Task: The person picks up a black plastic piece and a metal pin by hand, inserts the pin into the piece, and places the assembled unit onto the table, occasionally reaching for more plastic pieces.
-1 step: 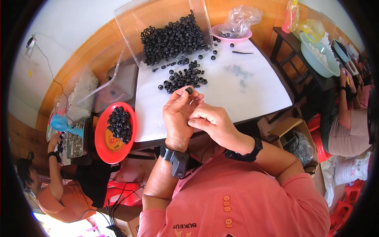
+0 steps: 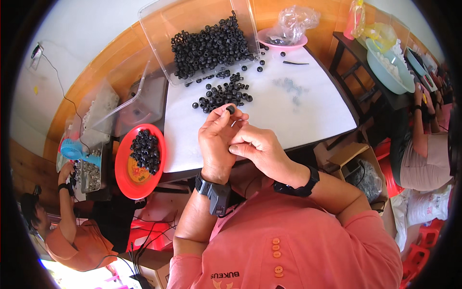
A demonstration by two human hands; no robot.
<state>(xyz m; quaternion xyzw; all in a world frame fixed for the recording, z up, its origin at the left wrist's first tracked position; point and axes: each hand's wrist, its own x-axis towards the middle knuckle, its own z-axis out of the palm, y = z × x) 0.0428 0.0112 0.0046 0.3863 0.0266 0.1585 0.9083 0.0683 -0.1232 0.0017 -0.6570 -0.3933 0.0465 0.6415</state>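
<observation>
We see no change: left hand (image 2: 219, 139) still pinching black ring (image 2: 230, 109), right hand (image 2: 257, 149) curled alongside, above tabletop (image 2: 308, 111)

From the head view I see my left hand (image 2: 219, 142) pinching a small black ring (image 2: 230, 109) at its fingertips, my right hand (image 2: 257, 149) pressed against it. Both hover over the white bench (image 2: 308, 115). A loose pile of black rings (image 2: 224, 95) lies just beyond, spilling from a clear tub (image 2: 159, 24). A red plate (image 2: 129, 180) of rings sits left.
</observation>
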